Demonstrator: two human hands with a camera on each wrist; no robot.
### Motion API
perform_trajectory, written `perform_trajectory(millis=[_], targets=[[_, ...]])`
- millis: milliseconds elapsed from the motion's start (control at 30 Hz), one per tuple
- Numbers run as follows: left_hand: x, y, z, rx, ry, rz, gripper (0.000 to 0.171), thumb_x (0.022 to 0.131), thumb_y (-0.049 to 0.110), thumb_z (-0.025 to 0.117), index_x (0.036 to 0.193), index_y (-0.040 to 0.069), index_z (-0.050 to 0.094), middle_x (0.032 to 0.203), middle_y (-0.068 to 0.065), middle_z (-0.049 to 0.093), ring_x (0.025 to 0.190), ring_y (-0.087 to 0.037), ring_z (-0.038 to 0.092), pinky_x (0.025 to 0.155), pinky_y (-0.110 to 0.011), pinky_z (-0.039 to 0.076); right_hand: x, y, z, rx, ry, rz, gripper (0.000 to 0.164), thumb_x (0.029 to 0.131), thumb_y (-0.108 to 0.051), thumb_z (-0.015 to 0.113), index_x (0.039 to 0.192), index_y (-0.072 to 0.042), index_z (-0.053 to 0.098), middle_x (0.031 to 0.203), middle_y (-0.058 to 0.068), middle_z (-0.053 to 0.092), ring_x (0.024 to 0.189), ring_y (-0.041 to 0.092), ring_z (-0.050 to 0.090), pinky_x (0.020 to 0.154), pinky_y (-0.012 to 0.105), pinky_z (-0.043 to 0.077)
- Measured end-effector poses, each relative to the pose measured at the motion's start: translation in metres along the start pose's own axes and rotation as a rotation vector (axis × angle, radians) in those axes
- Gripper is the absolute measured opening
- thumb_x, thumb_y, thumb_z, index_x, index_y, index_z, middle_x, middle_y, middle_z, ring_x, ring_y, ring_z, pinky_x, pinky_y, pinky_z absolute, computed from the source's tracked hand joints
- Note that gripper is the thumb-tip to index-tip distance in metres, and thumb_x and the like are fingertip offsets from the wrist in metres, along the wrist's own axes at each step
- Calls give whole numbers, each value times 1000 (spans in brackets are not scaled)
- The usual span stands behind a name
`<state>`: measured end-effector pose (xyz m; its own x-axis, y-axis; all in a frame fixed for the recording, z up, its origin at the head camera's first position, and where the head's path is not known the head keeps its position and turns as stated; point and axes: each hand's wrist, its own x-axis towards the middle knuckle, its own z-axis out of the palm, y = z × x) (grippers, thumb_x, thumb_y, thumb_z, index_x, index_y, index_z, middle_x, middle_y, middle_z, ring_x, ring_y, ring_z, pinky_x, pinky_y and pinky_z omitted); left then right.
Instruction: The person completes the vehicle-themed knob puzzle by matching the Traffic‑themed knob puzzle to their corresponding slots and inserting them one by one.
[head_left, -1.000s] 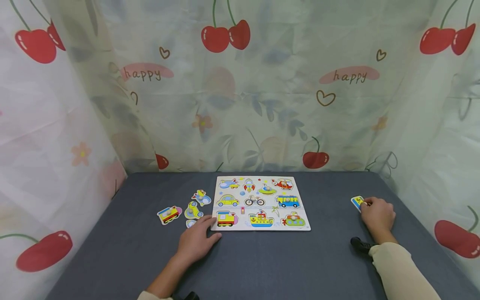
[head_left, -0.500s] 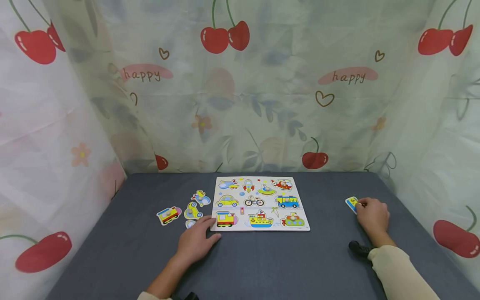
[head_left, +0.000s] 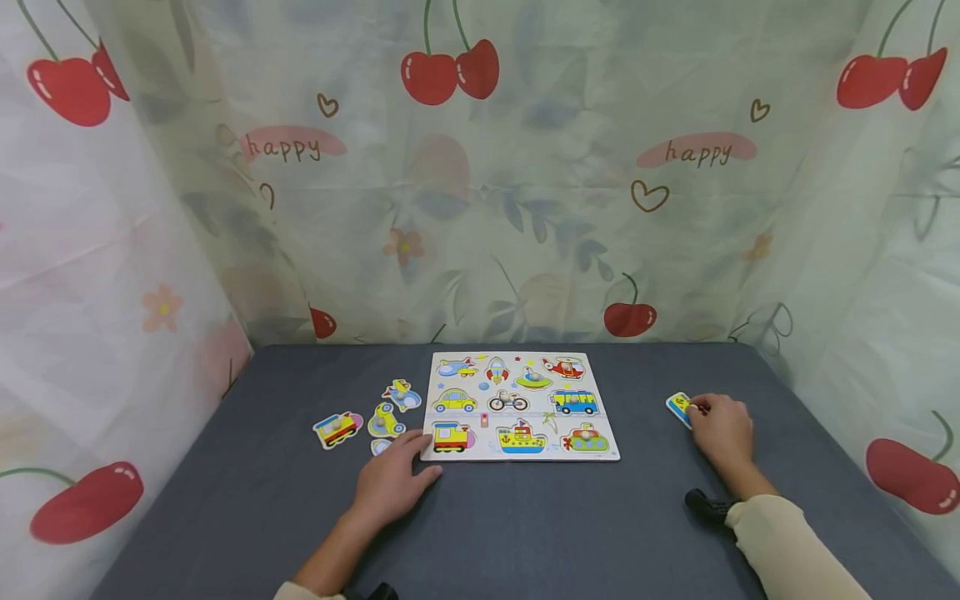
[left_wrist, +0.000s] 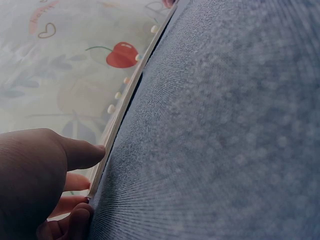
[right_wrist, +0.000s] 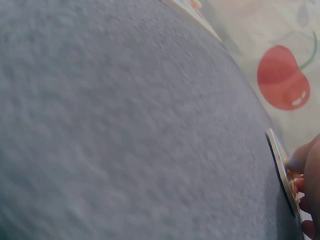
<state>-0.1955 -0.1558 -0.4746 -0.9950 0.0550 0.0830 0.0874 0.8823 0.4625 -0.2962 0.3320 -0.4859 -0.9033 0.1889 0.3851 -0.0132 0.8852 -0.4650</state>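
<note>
A white puzzle board (head_left: 487,451) printed with colourful vehicles lies in the middle of the table. My left hand (head_left: 386,485) rests at its near left corner, fingers loosely spread; in the left wrist view the thumb (left_wrist: 86,154) touches the board's edge. Off to the right, my right hand (head_left: 722,429) pinches a blue-and-yellow puzzle piece (head_left: 678,409) with an anchor on it, flat and close over the table. My fingers cover its near right part. In the right wrist view the puzzle piece (right_wrist: 281,167) shows edge-on under the fingertips.
Left of the board lie a train puzzle piece (head_left: 337,430), a yellow wheeled piece (head_left: 386,421) and a blue-and-yellow piece (head_left: 402,395). Another piece (head_left: 381,447) is partly hidden by my left hand. A cherry-printed curtain (head_left: 480,250) surrounds the dark table (head_left: 570,533).
My right hand has moved left across the table with the puzzle piece, towards the board. The left hand and the board have stayed in place.
</note>
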Motion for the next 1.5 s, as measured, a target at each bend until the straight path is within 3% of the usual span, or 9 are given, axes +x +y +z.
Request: perform_trajectory(millis=[333, 767, 1500], targets=[[0, 1, -1, 3, -7, 2, 53, 86, 38, 72, 132, 14, 62, 139, -7, 53, 125, -30, 51, 96, -55, 42, -6, -13, 4, 31, -8, -85, 18, 88, -10, 63, 96, 3, 72, 93, 22, 67, 87, 42, 58, 74, 56, 41], [-1, 0, 0, -3, -3, 1, 53, 86, 39, 72, 133, 14, 62, 139, -7, 53, 126, -30, 51, 96, -54, 42, -16, -34, 14, 86, -19, -129, 15, 86, -8, 64, 95, 2, 73, 92, 19, 65, 87, 37, 55, 75, 52, 40], [1, -1, 1, 9, -6, -2, 54, 86, 39, 72, 133, 15, 62, 140, -7, 52, 126, -30, 50, 97, -55, 42, -28, -77, 26, 148, -92, -113, 16, 89, -10, 66, 100, 0, 72, 99, 18, 65, 93, 34, 53, 81, 53, 41]])
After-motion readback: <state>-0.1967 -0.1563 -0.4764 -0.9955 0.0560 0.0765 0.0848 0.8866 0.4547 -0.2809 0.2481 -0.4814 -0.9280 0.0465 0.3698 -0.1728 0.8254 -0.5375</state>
